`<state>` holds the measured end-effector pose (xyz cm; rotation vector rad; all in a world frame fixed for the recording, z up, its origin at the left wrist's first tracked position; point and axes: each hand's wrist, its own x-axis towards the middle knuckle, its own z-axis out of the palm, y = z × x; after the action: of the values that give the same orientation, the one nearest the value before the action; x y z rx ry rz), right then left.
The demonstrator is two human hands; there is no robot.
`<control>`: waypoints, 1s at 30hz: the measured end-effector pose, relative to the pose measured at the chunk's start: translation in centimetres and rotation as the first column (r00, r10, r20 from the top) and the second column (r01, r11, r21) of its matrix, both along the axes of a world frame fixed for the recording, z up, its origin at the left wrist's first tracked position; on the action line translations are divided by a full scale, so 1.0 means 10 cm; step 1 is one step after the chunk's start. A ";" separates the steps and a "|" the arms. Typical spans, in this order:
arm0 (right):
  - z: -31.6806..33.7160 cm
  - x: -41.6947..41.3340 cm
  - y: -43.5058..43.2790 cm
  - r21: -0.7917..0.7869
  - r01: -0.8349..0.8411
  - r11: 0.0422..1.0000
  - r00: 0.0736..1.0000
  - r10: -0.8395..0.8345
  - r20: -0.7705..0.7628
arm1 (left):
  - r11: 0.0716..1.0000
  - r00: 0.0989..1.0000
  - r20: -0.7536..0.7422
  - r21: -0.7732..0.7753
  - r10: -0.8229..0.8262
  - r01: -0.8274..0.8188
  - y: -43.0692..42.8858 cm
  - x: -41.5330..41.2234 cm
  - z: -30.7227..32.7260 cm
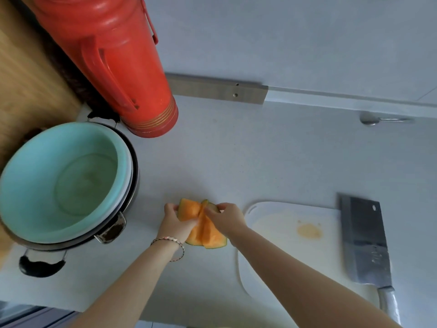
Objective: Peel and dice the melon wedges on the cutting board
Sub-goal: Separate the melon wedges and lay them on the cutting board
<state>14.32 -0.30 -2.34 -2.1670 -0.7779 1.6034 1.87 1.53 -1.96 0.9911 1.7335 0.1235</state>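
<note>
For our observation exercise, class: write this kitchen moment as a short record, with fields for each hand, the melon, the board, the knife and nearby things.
Left hand: grips the melon wedges from the left
Right hand: grips them from the right
Melon wedges: rind still on, held left of the cutting board, not on it
Cutting board: white, with an orange stain
Cleaver: lies untouched at the board's right edge
Nearby: teal basin set in a pot, red thermos behind
</note>
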 end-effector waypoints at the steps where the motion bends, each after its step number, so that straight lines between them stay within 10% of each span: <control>1: 0.02 0.01 -0.02 0.001 0.011 1.000 1.000 -0.011 -0.004 | 1.000 1.000 0.009 -0.005 -0.007 0.007 -0.02 0.02 0.00; 16: 0.24 1.22 -0.64 0.115 0.241 0.964 0.963 -0.252 0.097 | 0.983 0.974 0.165 0.119 -0.157 0.139 -0.51 1.27 0.15; 24: 0.01 1.48 -0.79 0.128 0.321 0.938 0.940 -0.332 0.078 | 0.954 0.957 0.024 0.087 -0.290 0.287 -0.57 1.46 0.05; 30: 0.26 1.82 -0.97 0.022 0.505 0.863 0.859 -0.501 -0.105 | 0.808 0.791 -0.382 0.161 -0.478 0.566 -0.79 1.42 0.26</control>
<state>32.51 -10.01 0.24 -2.0149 -0.1836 1.3778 16.03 -6.34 0.61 1.7528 1.6836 -0.1860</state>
